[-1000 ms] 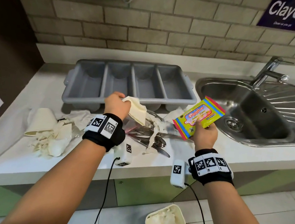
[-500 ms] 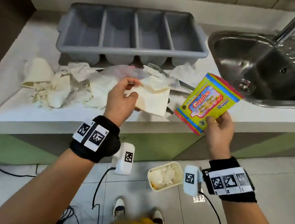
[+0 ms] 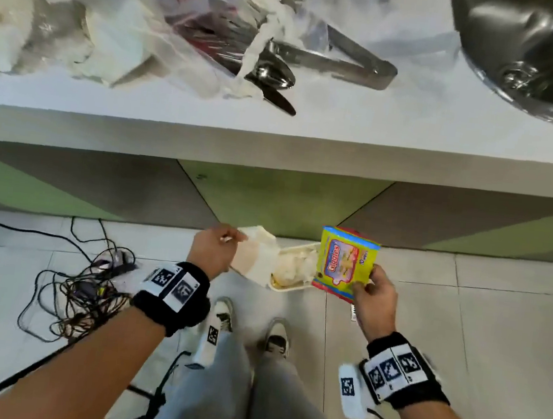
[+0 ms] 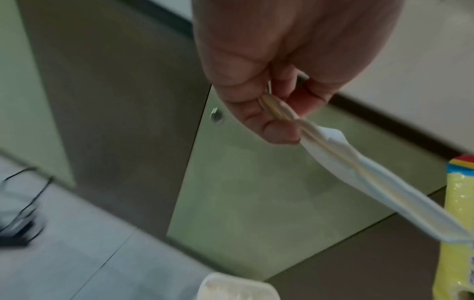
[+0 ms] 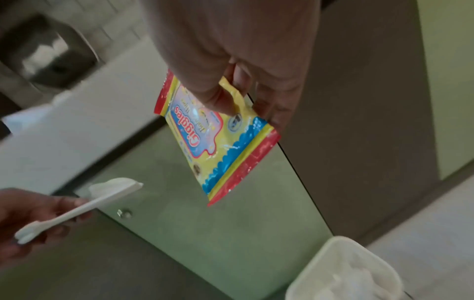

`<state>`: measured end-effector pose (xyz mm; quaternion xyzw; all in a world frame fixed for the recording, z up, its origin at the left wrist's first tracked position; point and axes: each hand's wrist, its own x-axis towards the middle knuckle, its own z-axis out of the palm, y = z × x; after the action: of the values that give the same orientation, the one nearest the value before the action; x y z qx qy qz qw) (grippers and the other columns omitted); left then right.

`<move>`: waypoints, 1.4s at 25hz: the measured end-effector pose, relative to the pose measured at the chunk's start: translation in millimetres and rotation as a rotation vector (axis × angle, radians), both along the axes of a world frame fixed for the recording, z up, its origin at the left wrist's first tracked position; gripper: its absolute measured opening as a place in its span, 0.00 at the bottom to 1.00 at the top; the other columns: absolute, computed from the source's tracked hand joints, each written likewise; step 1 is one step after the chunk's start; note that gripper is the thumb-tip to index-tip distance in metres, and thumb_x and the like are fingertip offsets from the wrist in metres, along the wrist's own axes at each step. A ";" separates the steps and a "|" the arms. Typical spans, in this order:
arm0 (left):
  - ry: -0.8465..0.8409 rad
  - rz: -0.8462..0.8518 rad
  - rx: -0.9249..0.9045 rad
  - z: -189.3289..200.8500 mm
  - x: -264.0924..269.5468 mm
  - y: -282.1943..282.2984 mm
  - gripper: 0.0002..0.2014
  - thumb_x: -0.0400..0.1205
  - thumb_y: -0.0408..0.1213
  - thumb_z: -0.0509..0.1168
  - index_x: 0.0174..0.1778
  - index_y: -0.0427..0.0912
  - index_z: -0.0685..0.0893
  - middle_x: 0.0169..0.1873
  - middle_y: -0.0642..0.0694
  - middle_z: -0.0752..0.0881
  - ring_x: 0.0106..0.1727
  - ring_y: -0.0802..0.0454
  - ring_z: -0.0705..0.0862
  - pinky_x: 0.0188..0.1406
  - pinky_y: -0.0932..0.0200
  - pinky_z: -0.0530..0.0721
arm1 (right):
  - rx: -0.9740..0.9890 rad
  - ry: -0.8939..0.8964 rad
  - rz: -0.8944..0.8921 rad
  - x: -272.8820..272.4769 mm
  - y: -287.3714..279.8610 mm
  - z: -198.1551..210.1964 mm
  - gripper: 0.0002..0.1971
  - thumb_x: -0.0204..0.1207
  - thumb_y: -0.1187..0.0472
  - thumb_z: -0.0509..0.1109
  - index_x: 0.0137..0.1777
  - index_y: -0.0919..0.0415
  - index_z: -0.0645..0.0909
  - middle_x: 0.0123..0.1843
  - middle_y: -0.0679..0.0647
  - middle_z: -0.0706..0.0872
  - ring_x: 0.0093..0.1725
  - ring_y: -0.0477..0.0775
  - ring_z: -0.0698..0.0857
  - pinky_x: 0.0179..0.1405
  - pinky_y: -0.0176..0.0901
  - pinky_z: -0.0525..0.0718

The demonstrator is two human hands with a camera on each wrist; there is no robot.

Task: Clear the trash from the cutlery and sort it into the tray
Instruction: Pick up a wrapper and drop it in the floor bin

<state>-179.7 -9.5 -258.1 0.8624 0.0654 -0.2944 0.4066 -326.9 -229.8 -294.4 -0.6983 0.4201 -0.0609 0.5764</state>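
White folded napkin (image 3: 255,258) pinched in my left hand (image 3: 215,250), hanging over small white bin (image 3: 290,288) on floor. Right of it, yellow wipes packet (image 3: 344,263), glossy with red and blue edging, pinched by lower corner in my right hand (image 3: 375,299), also above bin. Bin holds crumpled tissue already. Task early, I judge: on countertop (image 3: 416,122), more napkins (image 3: 92,26) and clear plastic bag (image 3: 186,23) cover spoon (image 3: 273,73), knife (image 3: 279,101), tongs (image 3: 340,61). No cutlery sorted; tray out of view.
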 end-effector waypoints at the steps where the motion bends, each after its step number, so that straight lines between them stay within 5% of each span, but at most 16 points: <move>1: 0.049 0.023 0.012 -23.3 -5.1 -3.7 0.14 0.77 0.23 0.55 0.42 0.43 0.84 0.48 0.45 0.85 0.20 0.55 0.80 0.17 0.66 0.79 | -0.019 0.058 0.015 -3.6 -0.8 -20.4 0.23 0.67 0.84 0.58 0.47 0.55 0.78 0.40 0.52 0.86 0.32 0.32 0.84 0.42 0.38 0.84; 3: 0.133 0.077 0.046 -65.4 -16.0 -8.5 0.16 0.77 0.22 0.54 0.47 0.39 0.85 0.50 0.47 0.83 0.20 0.60 0.80 0.13 0.70 0.78 | -0.063 0.160 0.040 -11.4 1.4 -57.6 0.21 0.69 0.83 0.59 0.54 0.58 0.75 0.41 0.52 0.83 0.39 0.49 0.85 0.40 0.36 0.84; 6: 0.249 0.067 0.085 -130.5 -21.8 -23.6 0.17 0.78 0.23 0.54 0.56 0.36 0.85 0.51 0.43 0.81 0.30 0.47 0.79 0.10 0.74 0.76 | -0.125 0.302 0.143 -18.8 0.4 -119.1 0.19 0.73 0.76 0.60 0.61 0.62 0.74 0.47 0.62 0.87 0.44 0.64 0.86 0.47 0.52 0.87; 11: 0.359 0.060 0.159 -228.7 -24.6 -39.9 0.18 0.78 0.27 0.56 0.59 0.39 0.85 0.45 0.41 0.83 0.26 0.50 0.77 0.11 0.71 0.76 | -0.033 0.376 0.034 -16.4 -3.4 -211.6 0.16 0.73 0.78 0.61 0.53 0.61 0.82 0.45 0.62 0.83 0.39 0.57 0.82 0.43 0.45 0.85; 14: 0.394 0.050 0.167 -282.0 -27.3 -54.5 0.18 0.78 0.27 0.58 0.60 0.39 0.85 0.43 0.38 0.82 0.27 0.49 0.76 0.23 0.62 0.76 | 0.090 0.475 -0.085 -11.0 -5.2 -264.3 0.13 0.73 0.75 0.65 0.55 0.64 0.83 0.50 0.61 0.83 0.44 0.56 0.81 0.44 0.39 0.77; 18: 0.422 0.027 0.188 -329.6 -26.9 -76.8 0.17 0.78 0.28 0.59 0.60 0.40 0.85 0.57 0.33 0.85 0.48 0.35 0.84 0.47 0.52 0.85 | 0.179 0.502 -0.090 3.8 -8.4 -315.6 0.17 0.72 0.73 0.66 0.61 0.67 0.81 0.61 0.64 0.85 0.59 0.63 0.83 0.51 0.41 0.78; 20: 0.470 -0.013 0.208 -349.5 -22.9 -85.3 0.18 0.80 0.27 0.59 0.65 0.38 0.81 0.63 0.35 0.83 0.45 0.38 0.84 0.42 0.61 0.85 | 0.192 0.528 -0.100 11.9 -12.8 -337.6 0.17 0.73 0.73 0.65 0.62 0.66 0.81 0.62 0.65 0.85 0.60 0.64 0.83 0.54 0.44 0.79; 22: 0.521 0.006 0.191 -367.8 -15.2 -91.9 0.19 0.82 0.27 0.59 0.70 0.34 0.77 0.68 0.33 0.80 0.50 0.43 0.88 0.25 0.76 0.81 | 0.203 0.547 -0.137 21.7 -19.4 -358.4 0.17 0.73 0.72 0.64 0.62 0.65 0.80 0.62 0.65 0.84 0.61 0.64 0.83 0.54 0.43 0.79; 24: 0.527 0.103 0.120 -382.6 -8.2 -100.5 0.18 0.83 0.27 0.58 0.70 0.32 0.75 0.69 0.33 0.79 0.40 0.62 0.90 0.21 0.79 0.80 | 0.219 0.544 -0.166 30.6 -24.9 -379.2 0.17 0.73 0.71 0.65 0.62 0.64 0.80 0.63 0.65 0.84 0.62 0.65 0.83 0.58 0.46 0.80; 28: 0.614 0.186 -0.022 -398.1 -2.6 -114.0 0.20 0.83 0.31 0.60 0.73 0.39 0.74 0.67 0.41 0.77 0.51 0.46 0.79 0.50 0.59 0.82 | 0.410 0.536 -0.053 35.9 -33.3 -412.4 0.22 0.79 0.64 0.63 0.72 0.65 0.70 0.70 0.65 0.78 0.62 0.63 0.81 0.66 0.55 0.80; 31: 0.726 0.147 -0.029 -389.0 -5.0 -104.9 0.19 0.84 0.37 0.59 0.72 0.45 0.74 0.62 0.45 0.73 0.57 0.43 0.74 0.63 0.48 0.76 | 0.637 0.499 -0.185 28.3 -30.3 -408.0 0.17 0.81 0.68 0.58 0.69 0.57 0.69 0.54 0.62 0.81 0.45 0.58 0.79 0.46 0.50 0.81; 33: 0.693 0.097 -0.018 -376.5 -5.7 -98.4 0.18 0.84 0.34 0.59 0.70 0.41 0.76 0.57 0.44 0.76 0.55 0.44 0.76 0.55 0.49 0.76 | 0.619 0.460 -0.230 19.9 -26.8 -394.8 0.12 0.79 0.72 0.58 0.58 0.56 0.72 0.36 0.57 0.77 0.31 0.55 0.75 0.32 0.42 0.74; 35: 0.562 -0.028 0.075 -355.6 -10.7 -90.2 0.16 0.82 0.31 0.59 0.66 0.38 0.80 0.50 0.42 0.79 0.50 0.45 0.78 0.41 0.57 0.76 | 0.471 0.426 -0.162 8.5 -24.2 -373.9 0.11 0.77 0.73 0.60 0.53 0.58 0.76 0.30 0.55 0.76 0.29 0.54 0.73 0.30 0.40 0.71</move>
<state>-190.4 -99.7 -613.7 0.7621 0.1746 -0.5250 0.3364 -318.4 -254.0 -668.3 -0.5070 0.5879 0.1399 0.6146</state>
